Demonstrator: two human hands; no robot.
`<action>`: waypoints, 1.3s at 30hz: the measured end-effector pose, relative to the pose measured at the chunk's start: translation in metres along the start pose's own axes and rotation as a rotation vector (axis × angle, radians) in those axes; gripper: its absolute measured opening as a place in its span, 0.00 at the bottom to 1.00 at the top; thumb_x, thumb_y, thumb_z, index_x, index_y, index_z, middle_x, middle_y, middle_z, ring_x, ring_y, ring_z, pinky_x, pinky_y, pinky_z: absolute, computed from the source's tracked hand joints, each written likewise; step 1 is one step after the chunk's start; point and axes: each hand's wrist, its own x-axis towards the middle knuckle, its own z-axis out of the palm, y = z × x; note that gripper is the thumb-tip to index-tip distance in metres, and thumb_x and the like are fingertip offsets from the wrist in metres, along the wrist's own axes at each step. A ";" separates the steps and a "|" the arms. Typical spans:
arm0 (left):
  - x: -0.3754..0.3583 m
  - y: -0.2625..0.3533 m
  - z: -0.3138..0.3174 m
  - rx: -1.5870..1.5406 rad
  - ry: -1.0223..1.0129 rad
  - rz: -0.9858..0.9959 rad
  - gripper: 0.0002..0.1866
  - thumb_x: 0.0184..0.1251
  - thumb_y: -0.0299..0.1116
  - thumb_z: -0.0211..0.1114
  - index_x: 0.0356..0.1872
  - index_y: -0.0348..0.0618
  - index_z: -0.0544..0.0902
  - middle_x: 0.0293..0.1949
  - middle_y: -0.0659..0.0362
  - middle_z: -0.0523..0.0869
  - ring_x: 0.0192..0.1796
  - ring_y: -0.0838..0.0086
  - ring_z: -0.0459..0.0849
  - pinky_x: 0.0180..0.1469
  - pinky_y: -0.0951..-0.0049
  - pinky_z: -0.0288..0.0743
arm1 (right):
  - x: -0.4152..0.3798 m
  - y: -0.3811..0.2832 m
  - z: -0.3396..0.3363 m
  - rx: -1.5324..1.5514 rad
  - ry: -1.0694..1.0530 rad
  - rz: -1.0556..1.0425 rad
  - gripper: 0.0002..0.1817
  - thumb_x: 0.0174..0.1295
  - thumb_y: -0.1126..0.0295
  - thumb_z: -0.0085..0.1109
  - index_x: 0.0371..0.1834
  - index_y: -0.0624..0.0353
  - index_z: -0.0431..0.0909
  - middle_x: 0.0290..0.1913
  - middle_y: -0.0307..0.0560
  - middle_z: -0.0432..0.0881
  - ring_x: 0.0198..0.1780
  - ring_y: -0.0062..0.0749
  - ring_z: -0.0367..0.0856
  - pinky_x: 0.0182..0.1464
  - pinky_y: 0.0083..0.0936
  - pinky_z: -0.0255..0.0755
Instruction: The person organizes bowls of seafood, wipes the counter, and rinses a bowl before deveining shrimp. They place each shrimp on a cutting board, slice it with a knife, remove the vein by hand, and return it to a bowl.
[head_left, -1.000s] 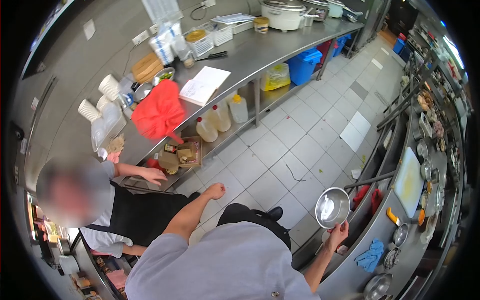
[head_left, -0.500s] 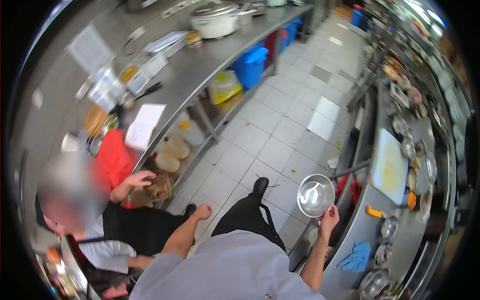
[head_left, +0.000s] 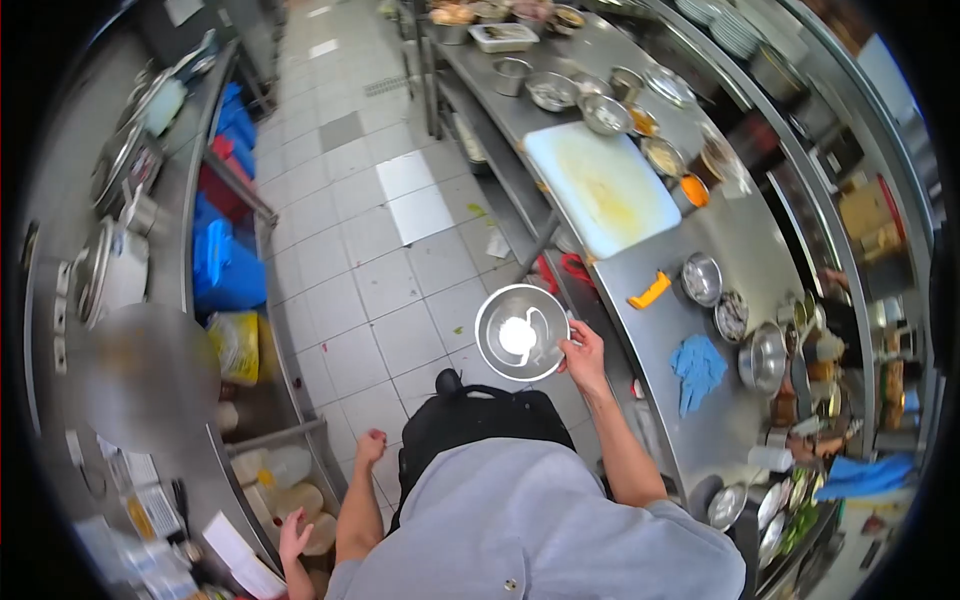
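Note:
My right hand (head_left: 583, 357) grips the rim of a shiny metal bowl (head_left: 519, 333), fingers pressed to its right side. The bowl hangs over the tiled floor at waist height, its inside facing up toward me; no food shows in it. My left hand (head_left: 372, 446) hangs low by my left side, fingers curled into a loose fist with nothing visible in it. Another person's hand (head_left: 292, 537) with spread fingers is just left of my left forearm, near the shelf of plastic jugs (head_left: 300, 500).
To the right runs a steel counter (head_left: 640, 345) with a white cutting board (head_left: 600, 185), an orange-yellow handled tool (head_left: 650, 290), a blue cloth (head_left: 697, 372) and several metal bowls. Left stands another steel counter, blue bins (head_left: 228, 265) beneath it. A tiled aisle (head_left: 370, 280) stretches ahead.
My view has swung right, toward the counter with the cutting board. The bowl stays in my right hand. The other person has slipped toward the lower left edge of view.

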 end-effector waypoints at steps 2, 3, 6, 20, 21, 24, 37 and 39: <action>0.048 0.039 -0.026 0.049 0.004 0.074 0.08 0.71 0.30 0.63 0.40 0.36 0.86 0.27 0.58 0.86 0.27 0.72 0.84 0.31 0.68 0.79 | 0.007 -0.008 0.005 0.018 0.048 0.002 0.24 0.65 0.83 0.56 0.67 0.67 0.75 0.47 0.51 0.84 0.25 0.23 0.82 0.19 0.19 0.75; 0.062 0.061 -0.037 0.060 0.002 0.099 0.08 0.71 0.30 0.62 0.41 0.35 0.86 0.29 0.58 0.87 0.29 0.72 0.85 0.33 0.68 0.80 | 0.011 -0.010 0.006 0.033 0.072 0.007 0.24 0.66 0.83 0.56 0.67 0.67 0.75 0.46 0.51 0.84 0.24 0.23 0.82 0.19 0.19 0.75; 0.088 0.129 -0.055 0.051 -0.028 0.106 0.08 0.72 0.29 0.61 0.44 0.37 0.85 0.34 0.58 0.87 0.35 0.73 0.86 0.36 0.69 0.81 | 0.020 -0.009 0.007 0.073 0.159 0.014 0.24 0.65 0.83 0.56 0.67 0.69 0.74 0.44 0.51 0.84 0.24 0.23 0.82 0.18 0.19 0.75; 0.059 0.396 0.028 -0.162 -0.529 0.282 0.16 0.80 0.42 0.62 0.55 0.41 0.82 0.50 0.57 0.89 0.48 0.71 0.88 0.50 0.67 0.81 | 0.068 -0.031 0.022 0.110 0.308 0.018 0.22 0.65 0.83 0.58 0.63 0.66 0.78 0.40 0.47 0.85 0.23 0.23 0.82 0.18 0.19 0.76; 0.054 0.420 0.034 -0.189 -0.567 0.299 0.16 0.80 0.42 0.62 0.55 0.41 0.82 0.50 0.57 0.88 0.49 0.71 0.88 0.50 0.67 0.81 | 0.073 -0.037 0.027 0.111 0.301 0.028 0.22 0.65 0.83 0.58 0.63 0.66 0.78 0.40 0.47 0.85 0.23 0.23 0.82 0.18 0.19 0.75; 0.044 0.475 0.046 -0.277 -0.655 0.330 0.16 0.81 0.44 0.61 0.55 0.41 0.82 0.51 0.57 0.88 0.49 0.70 0.88 0.51 0.67 0.82 | 0.097 -0.044 0.035 0.090 0.261 0.043 0.22 0.65 0.83 0.58 0.63 0.65 0.77 0.40 0.47 0.85 0.23 0.22 0.82 0.18 0.19 0.75; 0.108 0.619 0.061 -0.569 -0.534 0.264 0.15 0.83 0.43 0.57 0.44 0.41 0.81 0.39 0.58 0.85 0.42 0.71 0.89 0.44 0.68 0.87 | 0.286 -0.068 0.045 0.098 -0.041 0.054 0.24 0.67 0.81 0.58 0.68 0.69 0.72 0.49 0.54 0.81 0.29 0.25 0.84 0.19 0.20 0.77; 0.114 0.643 0.067 -0.522 -0.481 0.316 0.13 0.82 0.41 0.59 0.40 0.41 0.81 0.37 0.59 0.84 0.39 0.73 0.88 0.41 0.69 0.87 | 0.318 -0.078 0.046 0.087 -0.052 0.042 0.24 0.67 0.81 0.58 0.68 0.71 0.71 0.50 0.54 0.81 0.30 0.25 0.84 0.20 0.20 0.77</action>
